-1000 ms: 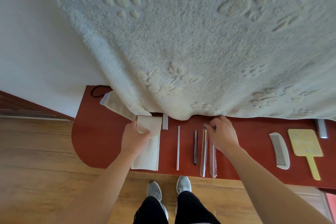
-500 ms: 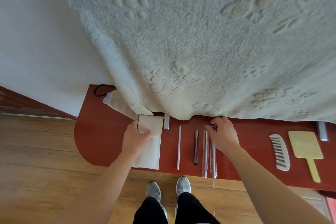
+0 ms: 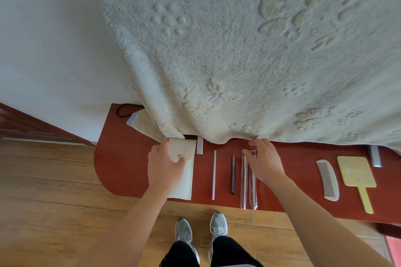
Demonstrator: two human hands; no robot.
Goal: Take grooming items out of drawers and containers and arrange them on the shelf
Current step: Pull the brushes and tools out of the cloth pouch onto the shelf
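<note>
We stand in a home: wood-plank floor (image 3: 43,180) at lower left, plain white wall (image 3: 54,50) at upper left, a cream tufted towel (image 3: 238,60) hanging onto a red-brown wooden shelf (image 3: 121,158) at centre.

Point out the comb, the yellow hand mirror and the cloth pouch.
comb (image 3: 327,180), head view, middle of its body.
yellow hand mirror (image 3: 355,171), head view, its square face.
cloth pouch (image 3: 186,182), head view, bare lower part.

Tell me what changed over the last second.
Nothing visibly moved. The left hand still grips the flap of the cream pouch, the right hand still has its fingertips on the tops of the clear sleeves. Comb and hand mirror lie as before. Only the view tipped up.
</note>
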